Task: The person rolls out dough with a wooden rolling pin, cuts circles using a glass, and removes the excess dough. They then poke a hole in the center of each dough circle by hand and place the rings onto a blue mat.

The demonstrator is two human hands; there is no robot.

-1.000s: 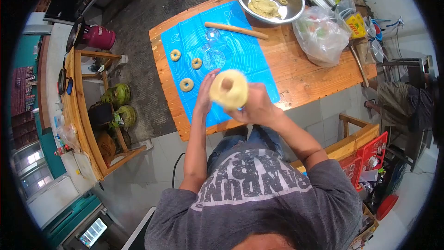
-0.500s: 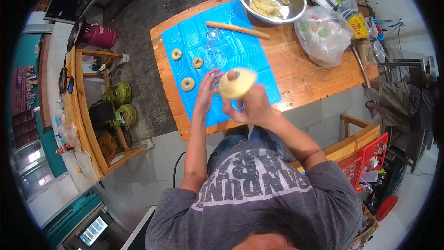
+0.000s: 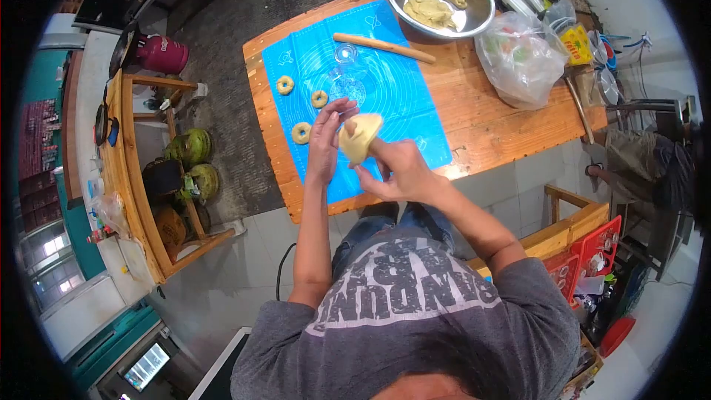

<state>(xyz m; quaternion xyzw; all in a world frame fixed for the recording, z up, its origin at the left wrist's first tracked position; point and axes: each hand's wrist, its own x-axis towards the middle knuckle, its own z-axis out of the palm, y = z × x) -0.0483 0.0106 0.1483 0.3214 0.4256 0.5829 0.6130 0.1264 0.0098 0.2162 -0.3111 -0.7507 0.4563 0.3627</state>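
Note:
My right hand (image 3: 404,169) holds a flattened yellow piece of dough (image 3: 361,139) up over the blue baking mat (image 3: 415,115). A fingertip pokes out through a hole in the dough, and the thumb is apart below it. My left hand (image 3: 324,141) is raised right beside the dough's left edge, open, fingers stretched and slightly curved. Three small dough rings lie on the mat's left side: one at the back (image 3: 285,85), a second nearer the middle (image 3: 319,98) and a third (image 3: 301,132) close to my left hand.
A rolling pin (image 3: 384,47) lies across the mat's back, with a small clear round object (image 3: 345,53) beside it. Behind stands a steel bowl (image 3: 397,16) with more dough. A plastic bag (image 3: 518,63) sits on the wooden table (image 3: 503,130). Another person's leg (image 3: 629,170) shows at right.
The dough has turned and tilted on my right hand and shifted slightly left. My left hand has come a little closer, fingers more upright beside it.

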